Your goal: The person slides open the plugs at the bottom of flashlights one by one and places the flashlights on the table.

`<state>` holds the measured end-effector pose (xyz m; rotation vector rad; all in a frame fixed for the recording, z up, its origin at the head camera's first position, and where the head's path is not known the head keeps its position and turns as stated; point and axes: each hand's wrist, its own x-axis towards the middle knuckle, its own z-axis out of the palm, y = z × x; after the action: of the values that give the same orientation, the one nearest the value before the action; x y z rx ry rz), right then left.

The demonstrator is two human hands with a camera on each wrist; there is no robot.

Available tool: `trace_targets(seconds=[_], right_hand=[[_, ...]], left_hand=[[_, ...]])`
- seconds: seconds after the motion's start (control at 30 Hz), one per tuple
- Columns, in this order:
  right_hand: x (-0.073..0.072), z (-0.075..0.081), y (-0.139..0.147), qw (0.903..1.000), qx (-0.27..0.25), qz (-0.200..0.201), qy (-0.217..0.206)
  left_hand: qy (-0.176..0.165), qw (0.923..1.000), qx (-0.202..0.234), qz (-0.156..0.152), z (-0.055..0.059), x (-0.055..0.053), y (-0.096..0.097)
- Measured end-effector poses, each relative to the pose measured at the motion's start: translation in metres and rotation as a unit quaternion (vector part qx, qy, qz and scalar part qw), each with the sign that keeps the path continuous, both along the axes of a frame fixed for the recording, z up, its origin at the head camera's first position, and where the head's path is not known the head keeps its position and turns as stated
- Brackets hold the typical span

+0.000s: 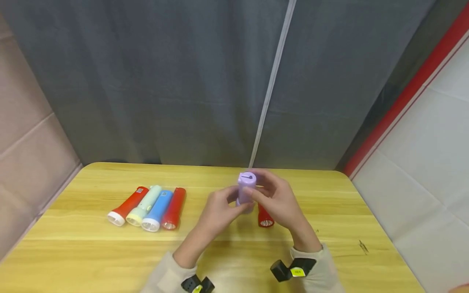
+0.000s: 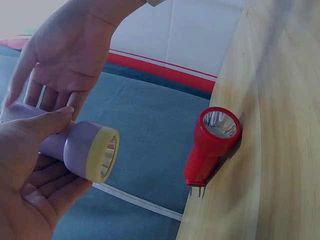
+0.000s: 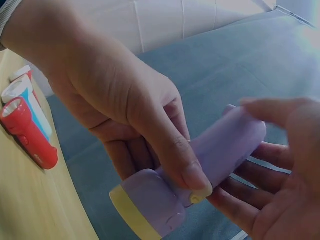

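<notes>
Over the middle of the counter [image 1: 110, 252], the head view showed you holding a purple flashlight [image 1: 244, 183] in both hands, nearly upright with a slight tilt, its marked tail end up and its lamp end down. Your left grip [image 1: 218, 207] held it lower down from the left, while your right grip [image 1: 278, 199] clasped it near the tail from the right. A lone red flashlight [image 1: 265, 218] lay on the counter, partly hidden by your right grip, the nearer of the two. Well to your left, side by side, lay a white-rimmed red flashlight [image 1: 132, 202], a mint flashlight [image 1: 147, 203], a blue flashlight [image 1: 160, 205] and a second red flashlight [image 1: 176, 207], lamp ends towards you.

At your left wrist, the left grip had its thumb over the barrel and its fingers beneath, close behind the yellow rim [image 2: 101, 155]. The long axis ran from the tail by your right grip to the lamp face, which pointed down towards the counter; the lone red flashlight lay apart, metal prongs [image 2: 197, 190] at its tail.

At your right wrist, your left thumb rested by the yellow button [image 3: 196, 198]. Your right grip pinched the tail half between thumb and fingers, though blur left its firmness hard to judge.
</notes>
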<state>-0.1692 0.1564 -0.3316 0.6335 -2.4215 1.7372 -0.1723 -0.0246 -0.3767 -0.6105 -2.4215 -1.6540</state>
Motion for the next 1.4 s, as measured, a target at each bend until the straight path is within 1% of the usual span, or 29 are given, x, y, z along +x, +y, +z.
trace_targets(seconds=[0.03, 0.1, 0.17, 0.23, 0.3, 0.4, 0.5, 0.53, 0.63, 0.73, 0.9, 1.0, 1.13, 1.23, 1.4], right_hand=[[0.0, 0.0, 0.0, 1.0, 0.001, 0.0, 0.0], [0.001, 0.001, 0.0, 1.0, 0.006, -0.007, 0.0], [0.001, 0.002, -0.001, 0.9998, 0.006, -0.019, -0.002], [0.002, 0.002, -0.002, 0.9996, -0.005, -0.025, -0.01], [0.002, 0.002, -0.004, 0.9992, -0.02, -0.031, -0.016], [0.004, 0.003, -0.007, 0.9985, -0.04, -0.033, -0.02], [0.007, 0.003, -0.01, 0.998, -0.05, -0.036, -0.016], [0.007, 0.003, -0.011, 0.9977, -0.054, -0.036, -0.015], [0.008, 0.003, -0.012, 0.9969, -0.068, -0.036, -0.017], [0.007, 0.002, -0.012, 0.9963, -0.077, -0.032, -0.018], [0.006, 0.001, -0.011, 0.9967, -0.077, -0.016, -0.019], [0.006, 0.001, -0.01, 0.9973, -0.069, -0.005, -0.022], [0.007, 0.003, -0.009, 0.9981, -0.059, 0.005, -0.02], [0.007, 0.004, -0.008, 0.9979, -0.06, 0.011, -0.021], [0.006, 0.006, -0.007, 0.9978, -0.056, 0.02, -0.028]], left_hand=[[-0.003, 1.0, 0.0, 0.002, 0.001, 0.001, 0.0], [0.005, 0.9999, -0.006, 0.007, 0.003, 0.002, 0.0], [0.023, 0.9994, -0.019, 0.015, 0.004, 0.003, 0.0], [0.051, 0.9978, -0.036, 0.025, 0.004, 0.004, 0.001], [0.085, 0.9943, -0.052, 0.037, 0.003, 0.004, 0.001], [0.132, 0.987, -0.071, 0.058, 0.002, 0.005, 0.001], [0.164, 0.9807, -0.079, 0.072, 0.0, 0.006, 0.002], [0.169, 0.9794, -0.081, 0.075, 0.0, 0.006, 0.002], [0.182, 0.9764, -0.086, 0.079, 0.0, 0.007, 0.003], [0.183, 0.9759, -0.089, 0.079, 0.001, 0.008, 0.004], [0.17, 0.9785, -0.09, 0.073, 0.0, 0.008, 0.003], [0.172, 0.9785, -0.087, 0.072, 0.0, 0.008, 0.003], [0.192, 0.975, -0.084, 0.074, -0.001, 0.008, 0.003], [0.207, 0.9721, -0.081, 0.076, -0.002, 0.008, 0.003], [0.222, 0.9698, -0.075, 0.07, -0.002, 0.008, 0.004]])
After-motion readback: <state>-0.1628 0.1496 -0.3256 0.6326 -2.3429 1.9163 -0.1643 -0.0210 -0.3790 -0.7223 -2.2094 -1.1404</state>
